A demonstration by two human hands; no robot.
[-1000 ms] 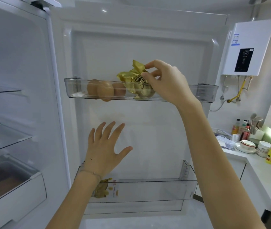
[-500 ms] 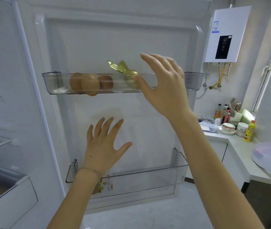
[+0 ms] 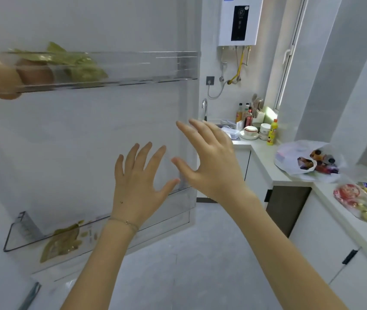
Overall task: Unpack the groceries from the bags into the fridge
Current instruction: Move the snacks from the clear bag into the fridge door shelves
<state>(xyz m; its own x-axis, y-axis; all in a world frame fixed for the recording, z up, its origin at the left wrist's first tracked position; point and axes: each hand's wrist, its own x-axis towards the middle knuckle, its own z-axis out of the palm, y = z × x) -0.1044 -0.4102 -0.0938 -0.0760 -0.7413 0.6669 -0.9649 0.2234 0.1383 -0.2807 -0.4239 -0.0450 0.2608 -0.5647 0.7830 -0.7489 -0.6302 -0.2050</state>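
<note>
Both grips splayed, empty: left hand point(image 3: 140, 186), right hand point(image 3: 211, 166), below clear plastic shelf point(image 3: 144, 68).

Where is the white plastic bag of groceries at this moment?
Head view, right side: the white plastic bag lies on the white counter, between the yellow bottle and a clear plastic bag.

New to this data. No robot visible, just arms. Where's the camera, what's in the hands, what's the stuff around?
There is no machine: a person wears one wide-angle camera on the head, so you see their own two arms. The left hand and right hand are both empty, fingers spread, before an open fridge door. Its upper door shelf holds brown eggs and a gold-wrapped item; the lower bin holds a gold packet. Two grocery bags lie on the counter at right.
</note>
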